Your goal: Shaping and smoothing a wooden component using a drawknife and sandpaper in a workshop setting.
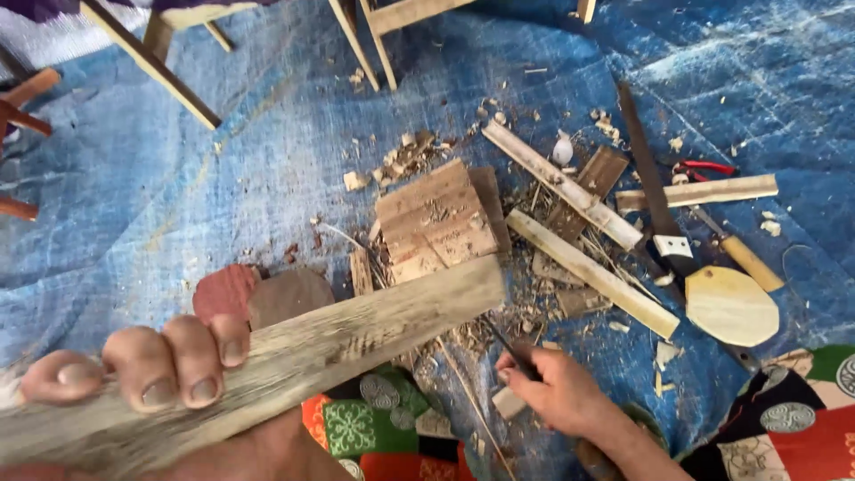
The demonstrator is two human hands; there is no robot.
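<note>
My left hand (147, 365) grips a long weathered wooden plank (356, 334) that slants from the lower left up toward the middle. My right hand (557, 387) is closed around a thin dark tool (508, 343) near the floor, beside a small pale wood block (508, 403). Its tip points up toward the plank's far end. Below the plank lies patterned red and green cloth (356, 428) over my lap.
A blue tarp (223, 178) covers the ground, strewn with chips and shavings. A slatted wood block (436, 223), split bamboo strips (592, 272), a saw (650, 187), a wooden-handled tool (748, 261), a flat pale wooden piece (730, 307) and red-handled pliers (708, 167) lie ahead. Wooden furniture legs (151, 62) stand at top.
</note>
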